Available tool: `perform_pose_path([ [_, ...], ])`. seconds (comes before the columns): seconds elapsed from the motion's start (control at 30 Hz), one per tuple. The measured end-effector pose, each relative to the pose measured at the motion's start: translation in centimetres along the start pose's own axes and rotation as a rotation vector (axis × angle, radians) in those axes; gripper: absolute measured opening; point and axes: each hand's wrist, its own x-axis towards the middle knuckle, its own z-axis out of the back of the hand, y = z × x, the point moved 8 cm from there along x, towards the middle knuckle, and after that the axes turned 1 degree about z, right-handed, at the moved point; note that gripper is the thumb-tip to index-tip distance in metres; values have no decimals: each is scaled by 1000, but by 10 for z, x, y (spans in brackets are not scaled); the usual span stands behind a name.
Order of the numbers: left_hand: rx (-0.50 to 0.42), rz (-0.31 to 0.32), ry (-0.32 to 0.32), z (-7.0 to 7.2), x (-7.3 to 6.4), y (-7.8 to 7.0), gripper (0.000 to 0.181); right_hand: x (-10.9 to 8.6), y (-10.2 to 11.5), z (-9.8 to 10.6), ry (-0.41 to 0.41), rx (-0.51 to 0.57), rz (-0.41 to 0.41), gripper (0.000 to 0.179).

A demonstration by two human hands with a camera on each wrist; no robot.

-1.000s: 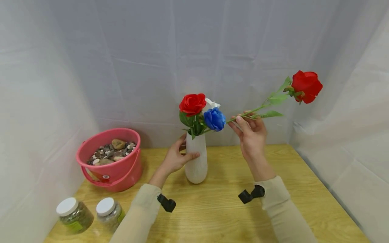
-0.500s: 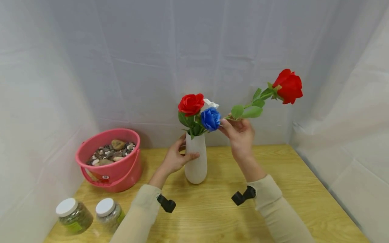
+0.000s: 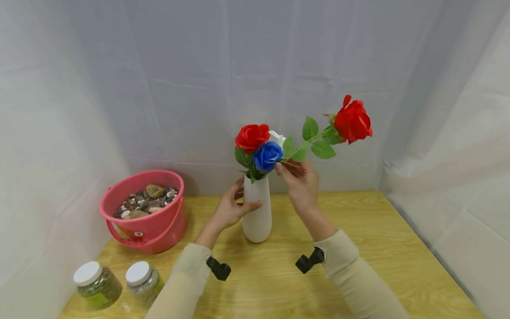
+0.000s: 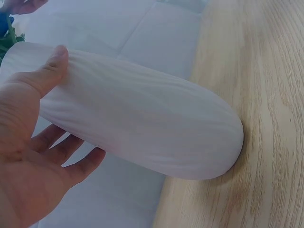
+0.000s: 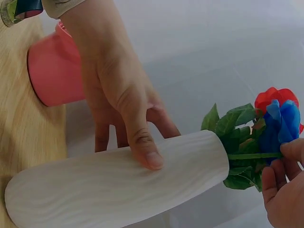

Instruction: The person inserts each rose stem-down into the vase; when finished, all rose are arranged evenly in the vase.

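Observation:
A white vase (image 3: 256,217) stands on the wooden table. My left hand (image 3: 229,210) holds its upper part, the thumb across the front and the fingers around the far side. From its mouth rise a red rose (image 3: 252,138), a blue rose (image 3: 268,156) and a white flower (image 3: 277,137), partly hidden. Just right of these blooms, my right hand (image 3: 303,190) pinches the stem of a second red rose (image 3: 353,122), which slants up to the right. In the right wrist view, a green stem (image 5: 254,156) runs from those fingertips to the vase mouth; its lower end is out of sight.
To the left stands a pink bucket (image 3: 155,230) with pebbles and stones in it. Two white-lidded jars, a darker one (image 3: 101,288) and a paler one (image 3: 145,283), are at the front left. Pale sheeting (image 3: 191,88) hangs behind and at both sides.
The right hand has moved left toward the vase, bringing the second red rose with it. Its stem now meets the bouquet, and the blue rose has shifted left. The left hand stays on the vase.

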Motion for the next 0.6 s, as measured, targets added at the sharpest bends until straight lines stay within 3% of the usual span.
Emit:
perform_pose_path([
  [0.23, -5, 11, -16, 1, -1, 0, 95, 0, -16, -12, 11, -88, -64, 31],
  [0.47, -24, 13, -9, 0, -1, 1, 97, -9, -33, -17, 21, -288, -58, 18],
  [0.6, -31, 9, -3, 1, -2, 1, 98, -12, -36, -17, 8, -282, -40, 17],
])
